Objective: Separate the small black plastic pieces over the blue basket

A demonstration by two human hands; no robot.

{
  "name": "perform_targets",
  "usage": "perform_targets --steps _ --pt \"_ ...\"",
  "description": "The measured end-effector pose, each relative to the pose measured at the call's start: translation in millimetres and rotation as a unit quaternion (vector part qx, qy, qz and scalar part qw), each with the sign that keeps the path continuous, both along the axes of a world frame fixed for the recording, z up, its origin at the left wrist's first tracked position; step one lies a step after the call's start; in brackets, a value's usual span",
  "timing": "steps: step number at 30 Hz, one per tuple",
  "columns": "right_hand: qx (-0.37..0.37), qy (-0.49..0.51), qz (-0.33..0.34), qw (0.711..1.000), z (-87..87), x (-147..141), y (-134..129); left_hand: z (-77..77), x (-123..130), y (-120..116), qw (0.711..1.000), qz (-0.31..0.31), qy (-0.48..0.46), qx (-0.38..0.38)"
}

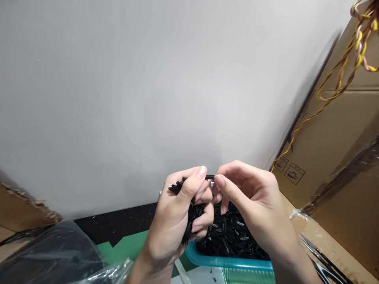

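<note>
My left hand [174, 213] is closed around a bundle of thin black pieces [194, 221], whose ends stick out above the thumb and below between the fingers. A short black strip [210, 177] spans the gap between my two hands, one end under my left thumb and the other pinched by the thumb and index finger of my right hand [251, 197]. The other right fingers are loosely curled. Below and behind my hands sits a blue tray [225, 262] holding many small black parts [231, 232], a few with silvery marks.
A cardboard box [334, 157] stands at the right, with twisted yellow-brown wires [340, 71] hanging before it. Scissors [322, 260] lie at lower right. Clear plastic bags [53, 256] lie at lower left beside a green mat [127, 244]. A pale wall [133, 98] rises behind.
</note>
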State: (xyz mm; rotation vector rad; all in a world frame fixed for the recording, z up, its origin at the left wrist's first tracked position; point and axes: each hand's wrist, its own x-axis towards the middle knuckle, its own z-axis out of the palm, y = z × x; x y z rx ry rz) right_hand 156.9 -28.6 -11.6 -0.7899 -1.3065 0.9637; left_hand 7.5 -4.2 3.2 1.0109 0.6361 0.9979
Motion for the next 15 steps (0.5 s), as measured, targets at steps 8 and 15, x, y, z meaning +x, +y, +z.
perform_targets --steps 8,15 --pt "0.021 -0.019 -0.054 0.998 -1.9 1.5 -0.2 -1.8 -0.5 3.0 0.999 0.013 -0.031 -0.011" --pt "-0.002 0.005 -0.019 1.000 0.3 -0.5 0.4 0.2 -1.4 -0.3 1.000 0.019 0.008 0.009"
